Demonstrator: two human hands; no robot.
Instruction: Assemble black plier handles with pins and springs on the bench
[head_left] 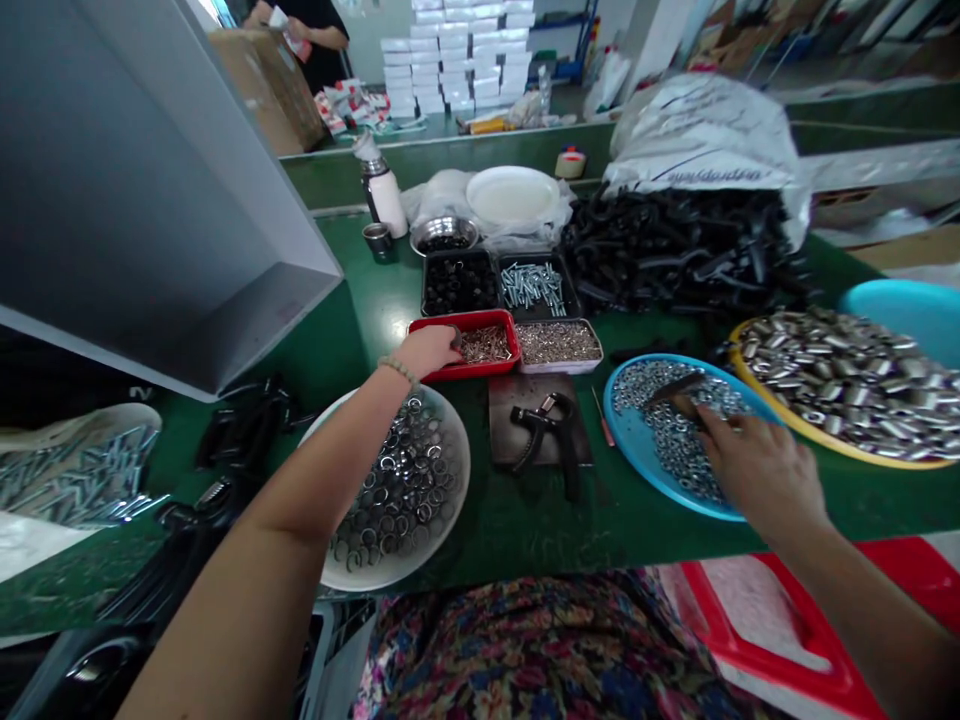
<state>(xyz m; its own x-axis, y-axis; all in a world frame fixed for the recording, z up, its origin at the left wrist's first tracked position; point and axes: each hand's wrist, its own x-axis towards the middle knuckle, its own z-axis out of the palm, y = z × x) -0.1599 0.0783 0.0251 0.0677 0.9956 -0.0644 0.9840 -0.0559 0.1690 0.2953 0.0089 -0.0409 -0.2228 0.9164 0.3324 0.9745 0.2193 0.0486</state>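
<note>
My left hand (427, 350) reaches into a red tray (486, 371) of small copper-coloured pins. Its fingers are closed, with a small dark rounded piece at their tips that I cannot make out. My right hand (757, 470) grips a hammer (673, 388) by its handle, above a blue basin (626, 455) of small shiny metal parts. Between the hands, a black clamp-like tool part (551, 435) with a metal piece at its top lies on a dark square plate (504, 390). Beneath my left forearm stands a white bowl (459, 490) of metal rings.
A pink-white tray (596, 362) of tiny parts adjoins the red one; behind are black trays of black caps (459, 285) and screws (534, 288). Metal sleeves (847, 380) and piled black parts (682, 250) lie right. A grey box (240, 340) stands left. Another person (322, 40) is behind.
</note>
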